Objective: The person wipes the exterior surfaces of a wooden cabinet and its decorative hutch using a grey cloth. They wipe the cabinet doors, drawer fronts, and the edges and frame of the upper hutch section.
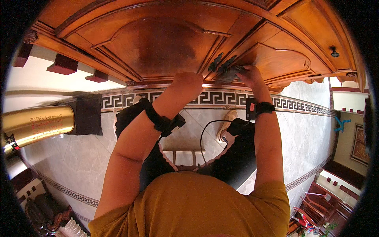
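A wooden cabinet with panelled doors [160,50] stands before me, two dark ornate metal door handles [215,62] near its middle. My left hand [188,84] is at the lower edge of the left door, its fingers mostly turned from view; whether it holds anything is hidden. Just right of the handles, my right hand [250,76] has its fingers on a crumpled greyish, see-through piece, perhaps a plastic bag or film [229,74], against the right door's lower part. Both wrists wear black straps with small box-shaped devices.
Below the cabinet runs a key-pattern tile border [219,97] on grey floor tiles. A gold cylinder [38,126] beside a black block [87,115] stands at left. A black cable [202,136] loops between my knees. A small round knob [334,52] juts from the cabinet's right side.
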`<state>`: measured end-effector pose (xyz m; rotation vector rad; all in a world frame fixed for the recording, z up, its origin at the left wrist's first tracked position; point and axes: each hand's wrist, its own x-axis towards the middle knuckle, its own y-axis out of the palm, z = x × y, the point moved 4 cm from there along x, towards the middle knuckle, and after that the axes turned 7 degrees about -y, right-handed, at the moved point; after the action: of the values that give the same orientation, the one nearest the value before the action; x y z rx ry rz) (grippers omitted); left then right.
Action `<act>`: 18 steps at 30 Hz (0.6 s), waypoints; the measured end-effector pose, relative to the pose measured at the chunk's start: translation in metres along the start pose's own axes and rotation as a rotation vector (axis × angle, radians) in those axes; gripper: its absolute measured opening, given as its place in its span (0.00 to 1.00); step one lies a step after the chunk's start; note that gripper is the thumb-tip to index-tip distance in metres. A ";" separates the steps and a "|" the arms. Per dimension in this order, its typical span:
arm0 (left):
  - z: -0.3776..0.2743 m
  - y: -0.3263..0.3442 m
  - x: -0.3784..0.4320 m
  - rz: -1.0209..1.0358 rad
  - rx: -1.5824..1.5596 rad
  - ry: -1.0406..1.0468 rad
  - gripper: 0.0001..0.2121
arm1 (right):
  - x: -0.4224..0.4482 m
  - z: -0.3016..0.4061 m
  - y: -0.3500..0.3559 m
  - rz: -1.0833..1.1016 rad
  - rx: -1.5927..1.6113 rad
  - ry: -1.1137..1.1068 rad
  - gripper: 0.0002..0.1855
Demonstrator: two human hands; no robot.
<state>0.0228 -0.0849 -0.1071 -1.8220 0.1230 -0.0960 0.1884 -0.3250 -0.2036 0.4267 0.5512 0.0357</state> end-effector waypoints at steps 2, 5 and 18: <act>-0.003 0.004 0.000 0.036 -0.024 -0.007 0.14 | 0.012 -0.001 -0.013 0.088 0.037 0.090 0.19; -0.005 -0.002 -0.001 -0.054 -0.012 0.038 0.13 | 0.022 0.035 -0.063 0.105 -0.479 -0.332 0.17; 0.003 -0.004 0.001 0.109 -0.043 -0.033 0.14 | -0.005 -0.016 0.013 -0.081 0.019 0.068 0.23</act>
<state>0.0242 -0.0813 -0.1044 -1.8555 0.2016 0.0139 0.1769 -0.3072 -0.2082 0.4228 0.6362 -0.0330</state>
